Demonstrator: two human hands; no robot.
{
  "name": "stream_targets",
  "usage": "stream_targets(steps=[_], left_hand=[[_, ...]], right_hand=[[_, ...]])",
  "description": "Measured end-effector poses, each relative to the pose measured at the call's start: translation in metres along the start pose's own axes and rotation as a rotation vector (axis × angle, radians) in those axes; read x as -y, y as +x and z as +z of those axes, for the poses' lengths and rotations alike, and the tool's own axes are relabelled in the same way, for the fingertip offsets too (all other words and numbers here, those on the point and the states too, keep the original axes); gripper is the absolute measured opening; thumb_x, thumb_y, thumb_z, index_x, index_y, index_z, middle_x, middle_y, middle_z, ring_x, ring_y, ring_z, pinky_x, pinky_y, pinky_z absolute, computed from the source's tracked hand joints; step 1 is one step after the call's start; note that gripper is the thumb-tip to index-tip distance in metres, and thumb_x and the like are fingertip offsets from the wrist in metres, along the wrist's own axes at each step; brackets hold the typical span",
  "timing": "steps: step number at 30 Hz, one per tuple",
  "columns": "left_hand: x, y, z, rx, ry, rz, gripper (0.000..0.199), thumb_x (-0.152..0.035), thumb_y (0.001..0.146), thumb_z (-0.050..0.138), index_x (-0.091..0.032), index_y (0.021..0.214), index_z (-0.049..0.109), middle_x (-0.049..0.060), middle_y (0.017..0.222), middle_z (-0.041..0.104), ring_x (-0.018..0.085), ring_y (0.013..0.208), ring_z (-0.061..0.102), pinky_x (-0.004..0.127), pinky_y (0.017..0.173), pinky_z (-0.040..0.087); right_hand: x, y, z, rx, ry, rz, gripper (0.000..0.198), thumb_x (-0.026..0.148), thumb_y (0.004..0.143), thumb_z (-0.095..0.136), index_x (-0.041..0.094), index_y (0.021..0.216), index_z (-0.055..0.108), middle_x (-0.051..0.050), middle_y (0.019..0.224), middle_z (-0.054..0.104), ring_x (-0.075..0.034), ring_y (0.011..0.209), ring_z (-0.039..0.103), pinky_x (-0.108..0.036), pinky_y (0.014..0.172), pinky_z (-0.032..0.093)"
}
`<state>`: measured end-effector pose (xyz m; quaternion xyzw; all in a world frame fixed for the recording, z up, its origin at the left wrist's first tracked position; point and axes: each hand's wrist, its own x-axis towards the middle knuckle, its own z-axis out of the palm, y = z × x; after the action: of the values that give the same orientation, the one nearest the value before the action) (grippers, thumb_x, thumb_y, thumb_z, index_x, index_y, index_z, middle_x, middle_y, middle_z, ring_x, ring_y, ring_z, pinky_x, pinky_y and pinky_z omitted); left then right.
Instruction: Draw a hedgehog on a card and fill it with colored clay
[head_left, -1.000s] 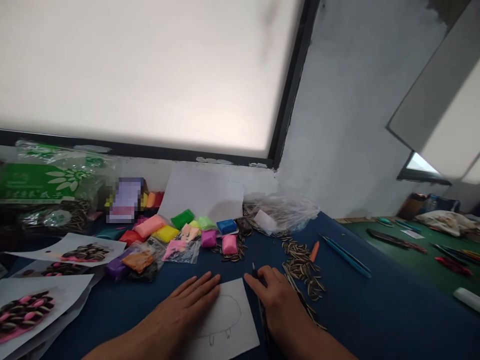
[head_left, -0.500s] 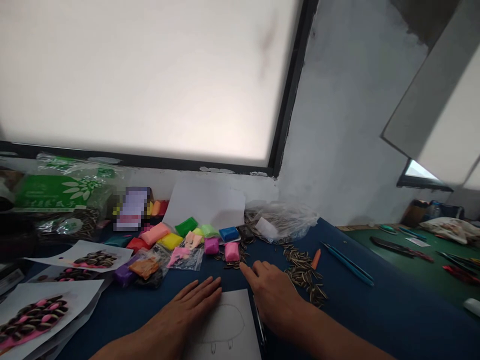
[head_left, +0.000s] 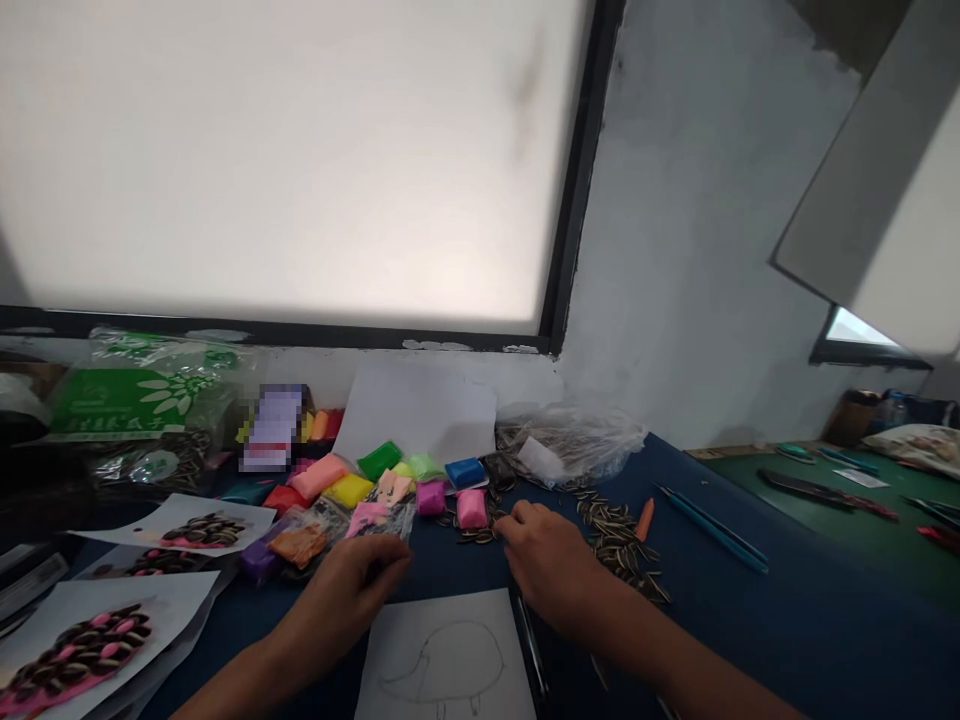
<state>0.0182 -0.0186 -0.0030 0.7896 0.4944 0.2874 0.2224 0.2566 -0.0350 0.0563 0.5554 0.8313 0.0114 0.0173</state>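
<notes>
A sheet of white paper (head_left: 457,655) with a pencil outline of a rounded animal on short legs lies in front of me. Above its left corner is my left hand (head_left: 367,575), its fingers curled and the tips close to the thumb; whatever they may hold is hidden. My right hand (head_left: 551,555) is closed beyond the paper's upper right corner, its fingertips beside loose sunflower seeds (head_left: 476,537) and a pink clay packet (head_left: 472,509). I cannot make out anything in its fingers. A dark pen (head_left: 532,645) lies along the paper's right edge.
Coloured clay packets (head_left: 322,475) spread across the back. More sunflower seeds (head_left: 619,540), an orange stick (head_left: 645,520) and blue tweezers (head_left: 712,530) lie to the right. Printed pictures (head_left: 82,650) and a green seed bag (head_left: 135,400) are at left.
My left hand has come off the paper, from flat to curled, uncovering more of the drawing. My right hand stays closed near the seeds. The view has shifted slightly.
</notes>
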Motion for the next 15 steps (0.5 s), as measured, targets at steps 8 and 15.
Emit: stream_targets(steps=[8, 15], left_hand=[[0.003, 0.009, 0.021, -0.049, 0.189, 0.036, 0.025, -0.029, 0.089, 0.039, -0.023, 0.075, 0.059, 0.002, 0.068, 0.065, 0.020, 0.064, 0.060, 0.029, 0.059, 0.039], [0.005, -0.001, 0.031, -0.064, 0.249, 0.176, 0.029, -0.025, 0.094, 0.029, -0.024, 0.074, 0.051, 0.005, 0.076, 0.063, 0.022, 0.068, 0.062, 0.030, 0.061, 0.040]], right_hand=[[0.002, 0.003, 0.000, 0.000, 0.029, 0.014, 0.017, 0.010, 0.093, 0.055, 0.013, 0.095, 0.072, -0.012, 0.104, 0.071, -0.025, 0.096, 0.067, -0.030, 0.074, 0.044], [-0.009, 0.000, -0.010, 0.028, 0.046, 0.075, 0.015, 0.013, 0.093, 0.057, 0.013, 0.092, 0.073, -0.011, 0.092, 0.074, -0.024, 0.084, 0.069, -0.028, 0.065, 0.040]])
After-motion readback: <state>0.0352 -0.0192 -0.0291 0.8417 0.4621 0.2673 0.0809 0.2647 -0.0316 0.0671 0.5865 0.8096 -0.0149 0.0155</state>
